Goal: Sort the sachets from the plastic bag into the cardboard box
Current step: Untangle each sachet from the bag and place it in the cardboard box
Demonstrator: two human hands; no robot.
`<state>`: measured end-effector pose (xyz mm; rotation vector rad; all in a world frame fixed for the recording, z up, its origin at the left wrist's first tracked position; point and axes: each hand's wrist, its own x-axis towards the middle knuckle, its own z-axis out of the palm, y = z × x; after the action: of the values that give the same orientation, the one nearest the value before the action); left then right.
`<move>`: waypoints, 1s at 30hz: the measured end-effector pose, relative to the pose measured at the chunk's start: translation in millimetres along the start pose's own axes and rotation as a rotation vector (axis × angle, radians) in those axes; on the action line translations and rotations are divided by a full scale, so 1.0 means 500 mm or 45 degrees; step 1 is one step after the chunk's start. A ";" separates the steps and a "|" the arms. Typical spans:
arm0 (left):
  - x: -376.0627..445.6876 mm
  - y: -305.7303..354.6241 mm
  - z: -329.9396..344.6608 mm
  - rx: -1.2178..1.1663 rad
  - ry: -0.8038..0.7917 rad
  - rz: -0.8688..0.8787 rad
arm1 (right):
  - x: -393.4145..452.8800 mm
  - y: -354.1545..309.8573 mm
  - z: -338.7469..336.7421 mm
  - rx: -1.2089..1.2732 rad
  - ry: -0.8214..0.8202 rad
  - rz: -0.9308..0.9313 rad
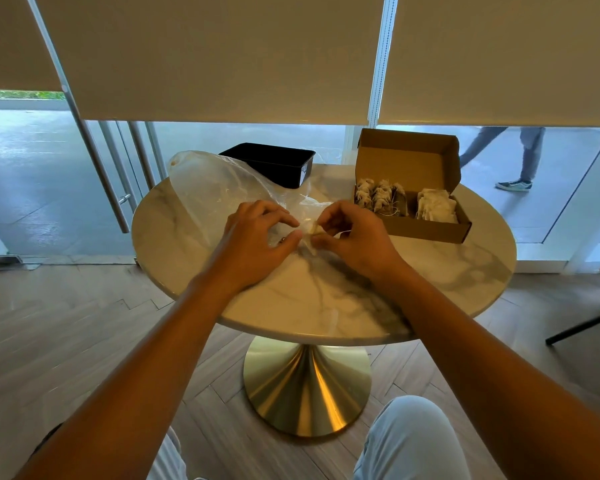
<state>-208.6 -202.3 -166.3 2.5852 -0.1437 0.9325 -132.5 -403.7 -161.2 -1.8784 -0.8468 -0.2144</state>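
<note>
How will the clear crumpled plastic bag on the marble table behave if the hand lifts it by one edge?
The clear crumpled plastic bag would probably sag and fold, since its film already lies wrinkled and slumped. It looks nearly empty, so it is likely very light. It may slide easily on the smooth round marble table.

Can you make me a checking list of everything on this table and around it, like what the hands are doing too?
Surface: round marble table on a gold pedestal base.
Job's things: clear plastic bag lying on the table; open cardboard box with two compartments, darker sachets in its left one, paler sachets in its right one.
Clutter: black tray behind the bag.
Hands: left hand pinches the bag's mouth; right hand pinches a small sachet at the opening.
Cables: nothing seen.
Surroundings: roller blinds half down, wooden floor, a passer-by's legs outside the glass.
</note>
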 end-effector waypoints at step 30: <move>0.194 0.258 0.227 -0.030 -0.173 0.191 | 0.061 0.121 -0.419 -0.861 -0.052 0.181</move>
<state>-94.9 -362.1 -143.3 2.6446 -0.3882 0.7989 -25.4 -583.9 -93.0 -2.5692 -0.7110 -0.4122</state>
